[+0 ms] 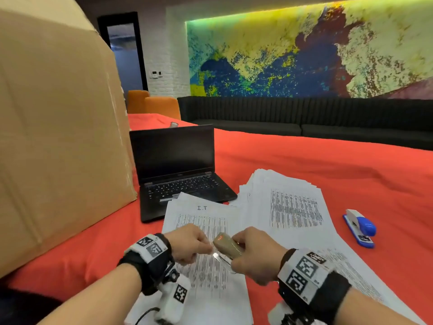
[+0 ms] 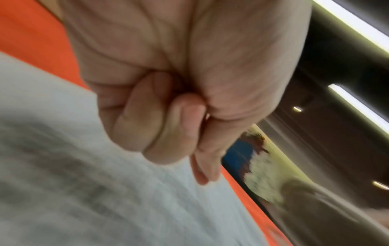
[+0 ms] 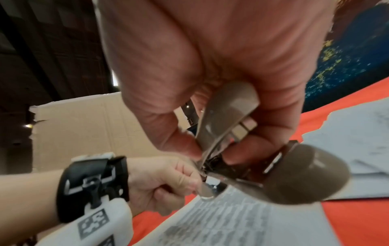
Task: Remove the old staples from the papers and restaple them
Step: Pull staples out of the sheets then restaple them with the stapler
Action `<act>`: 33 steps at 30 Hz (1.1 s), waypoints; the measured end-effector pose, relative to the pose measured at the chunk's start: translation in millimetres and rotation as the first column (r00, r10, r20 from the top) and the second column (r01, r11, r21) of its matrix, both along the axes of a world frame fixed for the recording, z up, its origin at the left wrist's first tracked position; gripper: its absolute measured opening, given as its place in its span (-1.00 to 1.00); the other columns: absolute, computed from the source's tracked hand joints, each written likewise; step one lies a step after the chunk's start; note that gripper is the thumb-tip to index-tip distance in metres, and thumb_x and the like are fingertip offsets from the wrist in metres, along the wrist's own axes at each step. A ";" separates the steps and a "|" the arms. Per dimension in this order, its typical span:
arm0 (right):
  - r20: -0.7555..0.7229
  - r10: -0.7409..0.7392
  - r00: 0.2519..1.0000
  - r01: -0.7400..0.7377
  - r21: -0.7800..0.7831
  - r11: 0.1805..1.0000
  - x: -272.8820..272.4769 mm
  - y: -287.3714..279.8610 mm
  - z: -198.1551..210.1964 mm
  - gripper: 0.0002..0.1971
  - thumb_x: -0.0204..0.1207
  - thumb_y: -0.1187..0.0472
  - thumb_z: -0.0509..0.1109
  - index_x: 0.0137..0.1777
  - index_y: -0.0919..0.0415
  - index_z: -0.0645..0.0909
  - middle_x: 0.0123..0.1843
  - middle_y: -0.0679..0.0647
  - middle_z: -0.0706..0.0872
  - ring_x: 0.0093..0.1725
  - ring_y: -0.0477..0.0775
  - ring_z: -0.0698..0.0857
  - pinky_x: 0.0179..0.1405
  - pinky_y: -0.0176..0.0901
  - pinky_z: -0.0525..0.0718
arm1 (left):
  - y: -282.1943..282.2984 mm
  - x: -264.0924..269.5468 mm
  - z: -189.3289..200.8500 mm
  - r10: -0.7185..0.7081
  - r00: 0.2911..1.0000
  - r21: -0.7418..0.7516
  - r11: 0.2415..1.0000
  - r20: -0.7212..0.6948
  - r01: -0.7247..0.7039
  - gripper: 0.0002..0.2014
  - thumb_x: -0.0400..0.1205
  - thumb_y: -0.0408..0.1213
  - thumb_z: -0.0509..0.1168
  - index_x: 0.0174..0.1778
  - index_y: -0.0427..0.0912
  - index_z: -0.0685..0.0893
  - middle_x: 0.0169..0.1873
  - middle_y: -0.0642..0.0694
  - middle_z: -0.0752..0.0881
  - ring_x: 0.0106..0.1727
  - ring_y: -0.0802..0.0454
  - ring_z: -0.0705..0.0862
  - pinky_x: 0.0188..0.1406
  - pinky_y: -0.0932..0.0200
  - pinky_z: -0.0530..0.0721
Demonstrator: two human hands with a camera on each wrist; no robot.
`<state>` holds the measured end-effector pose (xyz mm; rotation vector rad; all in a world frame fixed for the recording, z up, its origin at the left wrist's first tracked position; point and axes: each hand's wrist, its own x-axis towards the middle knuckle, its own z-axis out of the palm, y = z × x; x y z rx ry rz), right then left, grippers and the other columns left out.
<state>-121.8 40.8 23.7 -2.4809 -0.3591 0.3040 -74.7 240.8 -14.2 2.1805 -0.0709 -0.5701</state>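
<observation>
Right now both hands are raised just above the near sheets, working at each other. The right hand point(image 1: 251, 256) is wrapped around a taupe staple remover point(image 1: 227, 247), fingers and thumb squeezing its two wings; in the right wrist view its metal claws point toward the other hand. The left hand point(image 1: 190, 243) is curled with thumb and forefinger pinched together right at those claws point(image 3: 210, 186). It looks like it is plucking something small from them, probably a pulled staple, but the staple itself is too small and blurred to confirm. The left wrist view shows only curled fingers point(image 2: 185, 126) over printed paper.

Directly beneath the hands lies a printed stack point(image 1: 206, 231) headed "I.T", on the red tablecloth point(image 1: 328, 165). A second, larger fanned pile of papers point(image 1: 288, 202) sits to its right and a little farther off. The blue stapler point(image 1: 359, 227) rests on the cloth at the right, well apart from both hands and untouched. An open laptop point(image 1: 178, 165) stands at the far edge of the papers, with a big cardboard box point(image 1: 58, 137) on the left.

Judging by this, the work is in the removal phase: at most one staple is out, and restapling has not begun for the sheets below. How many sets in the right pile are finished I cannot tell.
</observation>
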 end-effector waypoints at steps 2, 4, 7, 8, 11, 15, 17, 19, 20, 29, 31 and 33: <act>-0.016 0.031 0.999 -0.031 -0.014 0.999 -6.9 17.0 0.1 -0.95 0.26 0.25 0.39 -0.27 0.17 0.60 -0.45 0.01 0.53 -0.52 -0.01 0.51 -0.58 -0.33 0.43 | 44.2 -17.0 -4.2 0.112 0.994 0.022 0.994 -0.002 -0.111 -0.77 0.57 -0.31 0.41 -0.42 -0.10 0.66 -0.66 0.01 0.45 -0.67 0.09 0.39 -0.69 0.31 0.33; -0.034 0.059 0.998 -0.059 -0.006 0.998 -9.6 32.2 -3.8 -0.85 0.23 0.20 0.44 -0.19 0.17 0.67 -0.39 0.04 0.61 -0.45 0.03 0.59 -0.48 -0.24 0.53 | 87.1 -37.8 -13.6 0.190 0.981 0.040 0.981 -0.039 -0.188 -0.78 0.50 -0.34 0.44 -0.48 -0.10 0.67 -0.66 -0.02 0.47 -0.69 0.09 0.39 -0.70 0.35 0.35; -0.044 0.097 0.994 -0.097 -0.004 0.995 -10.9 49.2 -12.0 -0.86 0.24 0.22 0.45 -0.19 0.20 0.69 -0.37 0.07 0.62 -0.40 0.03 0.60 -0.47 -0.25 0.51 | 139.8 -74.4 -29.4 0.253 0.955 0.184 0.957 -0.153 -0.224 -0.88 0.32 -0.34 0.36 -0.54 -0.13 0.61 -0.70 -0.06 0.43 -0.74 0.08 0.36 -0.64 0.38 0.25; -0.051 0.101 0.994 -0.102 -0.010 0.995 -11.5 53.5 -15.5 -0.88 0.24 0.23 0.44 -0.22 0.21 0.68 -0.39 0.06 0.60 -0.41 0.03 0.59 -0.47 -0.26 0.50 | 151.4 -85.8 -33.8 0.280 0.942 0.245 0.942 -0.187 -0.231 -0.92 0.28 -0.33 0.33 -0.53 -0.13 0.59 -0.69 -0.06 0.42 -0.74 0.08 0.35 -0.62 0.36 0.22; -0.088 0.108 0.990 -0.108 -0.001 0.994 -10.5 63.5 -26.1 -0.96 0.20 0.24 0.40 -0.34 0.17 0.62 -0.46 0.07 0.59 -0.46 0.06 0.60 -0.47 -0.22 0.56 | 167.8 -105.8 -47.8 0.352 0.913 0.396 0.884 -0.208 -0.250 -0.93 0.34 -0.35 0.27 -0.46 -0.17 0.58 -0.66 -0.10 0.49 -0.74 0.03 0.39 -0.67 0.37 0.26; -0.116 0.104 0.988 -0.102 0.029 0.994 -5.8 71.3 -37.6 -0.80 0.17 0.25 0.38 -0.22 0.29 0.71 -0.40 0.12 0.64 -0.46 0.06 0.62 -0.46 -0.17 0.63 | 170.0 -102.7 -67.8 0.448 0.891 0.442 0.814 -0.068 -0.376 -0.79 0.59 -0.50 0.14 -0.33 -0.26 0.57 -0.55 -0.12 0.57 -0.73 0.04 0.54 -0.77 0.34 0.46; -0.124 0.108 0.986 -0.106 0.020 0.994 -2.9 72.4 -41.5 -0.78 0.20 0.28 0.40 -0.14 0.29 0.74 -0.36 0.13 0.67 -0.44 0.04 0.63 -0.45 -0.19 0.62 | 169.4 -97.7 -73.5 0.442 0.895 0.444 0.815 -0.058 -0.373 -0.74 0.62 -0.54 0.05 -0.31 -0.23 0.55 -0.42 -0.12 0.60 -0.67 0.08 0.61 -0.78 0.31 0.51; -0.137 0.101 0.985 -0.097 0.036 0.995 1.8 71.8 -45.5 -0.76 0.19 0.27 0.41 -0.13 0.27 0.75 -0.33 0.15 0.71 -0.43 0.04 0.65 -0.42 -0.15 0.67 | 167.4 -91.4 -72.3 0.389 0.921 0.472 0.818 -0.032 -0.329 -0.75 0.64 -0.49 0.10 -0.26 -0.18 0.61 -0.32 -0.08 0.63 -0.47 0.02 0.75 -0.68 0.31 0.56; -0.137 0.100 0.986 -0.095 0.040 0.995 4.0 71.8 -47.1 -0.75 0.18 0.25 0.40 -0.13 0.26 0.75 -0.32 0.16 0.72 -0.42 0.05 0.66 -0.39 -0.12 0.70 | 167.6 -89.7 -70.5 0.360 0.933 0.501 0.802 0.026 -0.324 -0.81 0.64 -0.42 0.17 -0.19 -0.18 0.67 -0.27 -0.07 0.66 -0.26 -0.06 0.81 -0.54 0.29 0.60; -0.153 0.059 0.986 -0.036 0.144 0.989 11.1 69.3 -55.3 -0.77 0.25 0.29 0.39 -0.10 0.26 0.76 -0.31 0.21 0.74 -0.45 0.08 0.67 -0.34 -0.05 0.76 | 169.0 -92.0 -37.0 0.363 0.884 0.547 0.695 0.295 -0.468 -0.79 0.40 -0.23 0.42 -0.57 0.06 0.70 -0.38 0.08 0.78 -0.22 0.05 0.77 -0.09 0.18 0.73; -0.156 0.050 0.986 -0.021 0.183 0.983 9.3 64.6 -52.9 -0.80 0.26 0.26 0.44 -0.13 0.30 0.76 -0.35 0.20 0.72 -0.47 0.08 0.66 -0.37 -0.06 0.75 | 161.7 -92.4 -20.5 0.369 0.855 0.526 0.676 0.365 -0.517 -0.79 0.41 -0.27 0.34 -0.54 0.06 0.72 -0.37 0.08 0.79 -0.23 0.04 0.77 -0.09 0.13 0.75; -0.150 0.053 0.987 -0.016 0.242 0.970 7.6 57.1 -49.7 -0.69 0.24 0.10 0.45 -0.22 0.39 0.74 -0.45 0.19 0.66 -0.51 0.07 0.60 -0.47 -0.16 0.65 | 148.6 -91.4 -2.2 0.359 0.810 0.485 0.662 0.464 -0.572 -0.78 0.44 -0.28 0.26 -0.48 0.04 0.71 -0.34 0.07 0.78 -0.21 0.00 0.76 -0.15 0.12 0.75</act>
